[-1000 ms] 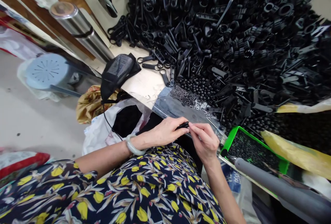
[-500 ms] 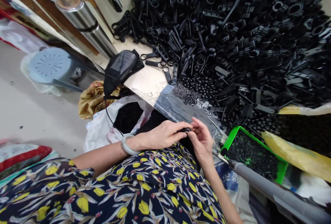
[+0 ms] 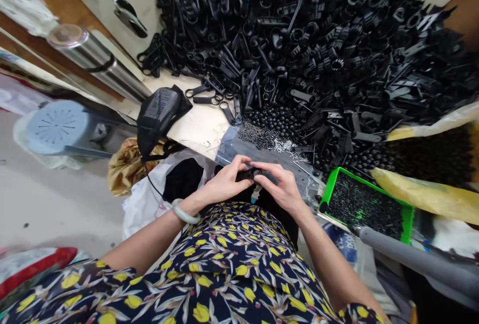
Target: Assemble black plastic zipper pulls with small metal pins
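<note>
Close to my body, at the table's front edge, both hands meet around a small black plastic part (image 3: 255, 171). My left hand (image 3: 229, 180) is closed on it from the left, thumb below and fingers above. From the right, my right hand (image 3: 279, 184) pinches its other end between thumb and fingertips. The fingers cover most of the part, so its full shape is hidden. Just beyond my hands lies a grey mat (image 3: 258, 153) with silver pins (image 3: 284, 145) and small black beads (image 3: 262, 134) on it.
A large heap of black plastic parts (image 3: 262, 39) fills the back. At right stand a green tray (image 3: 331, 184) of small black pieces and a grey bar (image 3: 396, 249). A steel flask (image 3: 101, 64), black mesh pouch (image 3: 162, 109) and blue stool (image 3: 58, 127) are at left.
My right fingers, spread before, have come in onto the black part. Both hands have moved slightly up and left in view, and the camera view has shifted.
</note>
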### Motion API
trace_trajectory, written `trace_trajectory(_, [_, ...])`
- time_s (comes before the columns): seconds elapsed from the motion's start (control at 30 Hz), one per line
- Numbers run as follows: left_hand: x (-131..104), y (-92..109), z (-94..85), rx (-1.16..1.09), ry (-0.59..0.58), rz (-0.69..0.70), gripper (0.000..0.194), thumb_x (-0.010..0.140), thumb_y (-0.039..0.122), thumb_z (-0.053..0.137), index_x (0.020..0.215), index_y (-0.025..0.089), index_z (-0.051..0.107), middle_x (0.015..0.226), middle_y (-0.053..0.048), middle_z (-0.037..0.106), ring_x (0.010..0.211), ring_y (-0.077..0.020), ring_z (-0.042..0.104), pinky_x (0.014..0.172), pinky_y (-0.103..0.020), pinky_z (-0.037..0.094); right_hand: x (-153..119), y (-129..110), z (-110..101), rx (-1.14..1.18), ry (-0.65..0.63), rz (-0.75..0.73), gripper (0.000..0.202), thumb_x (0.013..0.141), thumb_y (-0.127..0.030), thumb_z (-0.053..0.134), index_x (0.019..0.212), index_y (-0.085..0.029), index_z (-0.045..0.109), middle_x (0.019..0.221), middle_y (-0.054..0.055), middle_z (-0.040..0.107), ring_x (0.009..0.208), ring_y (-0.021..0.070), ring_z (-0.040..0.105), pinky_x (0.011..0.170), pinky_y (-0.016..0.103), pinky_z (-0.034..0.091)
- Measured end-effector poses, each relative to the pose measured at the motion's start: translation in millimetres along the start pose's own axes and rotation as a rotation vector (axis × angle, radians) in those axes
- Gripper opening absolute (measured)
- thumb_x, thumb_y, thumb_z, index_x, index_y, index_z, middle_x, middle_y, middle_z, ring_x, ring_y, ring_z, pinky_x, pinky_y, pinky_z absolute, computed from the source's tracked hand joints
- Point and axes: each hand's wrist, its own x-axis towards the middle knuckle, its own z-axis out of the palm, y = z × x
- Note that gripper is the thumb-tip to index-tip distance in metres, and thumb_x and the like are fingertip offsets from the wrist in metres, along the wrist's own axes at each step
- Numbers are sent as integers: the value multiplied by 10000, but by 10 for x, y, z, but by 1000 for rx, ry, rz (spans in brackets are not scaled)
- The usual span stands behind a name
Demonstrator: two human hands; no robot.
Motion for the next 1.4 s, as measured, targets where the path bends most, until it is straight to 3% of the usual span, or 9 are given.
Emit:
trace_trajectory(0.1, [-27,97,-97,-290,-308,-79,352,905,334,709,1213,187,623,979,-67,713,880,-183,686,775,-292,544,19,-21,-137,-79,-68,-152,347,997,-362,671,1344,-349,693,1353,49,723,1367,251,596,1185,512,445])
trace_trajectory(0.17, [-34,144,-119,-434,-408,-157,382,926,374,691,1234,169,597,838,-28,686,626,-110,597,577,-224,457,38,-4,-180,-44,-105,-173,364,1014,-342,643,1377,-344,671,1388,54,702,1422,247,545,1190,513,444])
trace_trajectory(0.3, [-47,196,-55,-534,-343,-240,346,910,382,716,1139,160,583,766,5,653,462,-35,453,448,-182,301,41,79,-172,60,-146,-111,349,1021,-351,626,1366,-334,681,1347,50,728,1263,224,666,1113,450,528])
trace_trajectory(0.43, [-69,198,33,-592,-283,-295,304,871,358,735,1017,157,559,734,10,640,435,-26,457,431,-174,275,15,176,-136,133,-152,9,346,1013,-387,636,1344,-308,703,1296,56,757,1086,206,754,1008,384,596])
trace_trajectory(0.77, [-77,168,140,-607,-174,-337,326,833,374,728,989,158,541,681,33,600,424,-35,422,424,-186,254,51,286,-71,374,-216,147,398,914,-379,775,1300,-293,733,1144,29,808,1007,208,784,961,344,624])
trace_trajectory(1.0, [-89,128,125,-521,-169,-303,308,873,350,697,1054,147,552,726,14,642,474,-72,555,522,-211,398,55,303,-6,264,-215,60,365,985,-365,683,1347,-322,702,1243,22,775,1061,199,757,989,345,596])
trace_trajectory(1.23, [-41,17,140,-495,-177,-276,340,900,397,692,1084,147,553,731,17,644,468,-83,568,510,-220,399,76,249,17,111,-189,-36,382,1026,-337,605,1401,-290,659,1280,58,755,1093,203,745,988,360,594])
trace_trajectory(1.4, [30,-30,65,-469,-192,-261,388,886,418,701,1113,145,546,741,8,648,521,-110,604,542,-236,443,82,179,-3,54,-172,-73,425,1033,-323,589,1458,-308,599,1395,51,691,1231,207,684,1103,393,531])
